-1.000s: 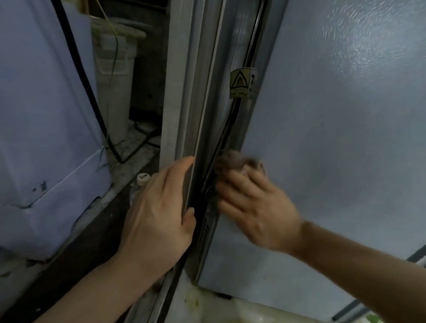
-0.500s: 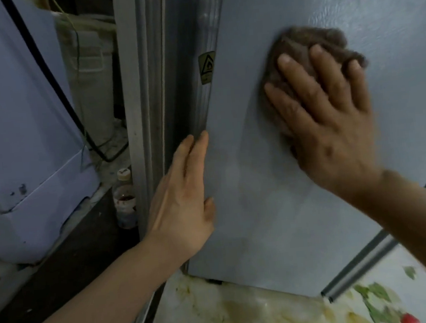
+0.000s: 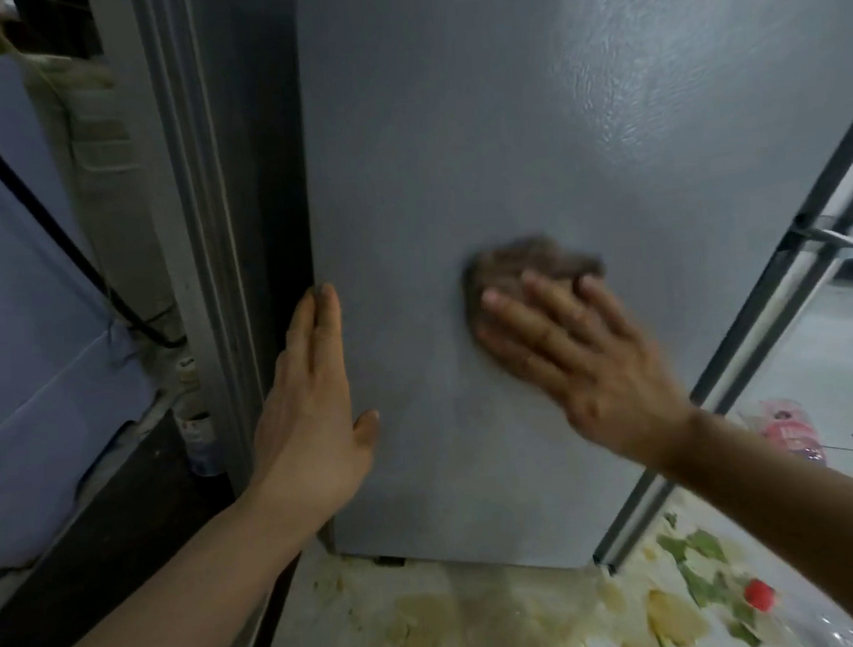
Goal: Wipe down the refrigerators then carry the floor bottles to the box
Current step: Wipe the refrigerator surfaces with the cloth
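While pressing brown cloth [image 3: 528, 268] flat on grey refrigerator side [image 3: 449, 140], right hand [image 3: 577, 356] spread wide; left hand [image 3: 313, 410] flat at left edge. Bottle [image 3: 193, 421] far left on floor, contents unclear.

The right hand [image 3: 587, 360] and its cloth [image 3: 522, 263] now sit lower on the fridge side [image 3: 449, 140] than half a second ago; the warning sticker is gone from view.

We saw the floor [image 3: 441, 631], pale and printed with green leaves and a red fruit and stained yellowish, carrying the grey refrigerator [image 3: 452, 166], a bottle [image 3: 198, 436] standing in the gap to its left, and a pink packet [image 3: 790, 433] lying at right.
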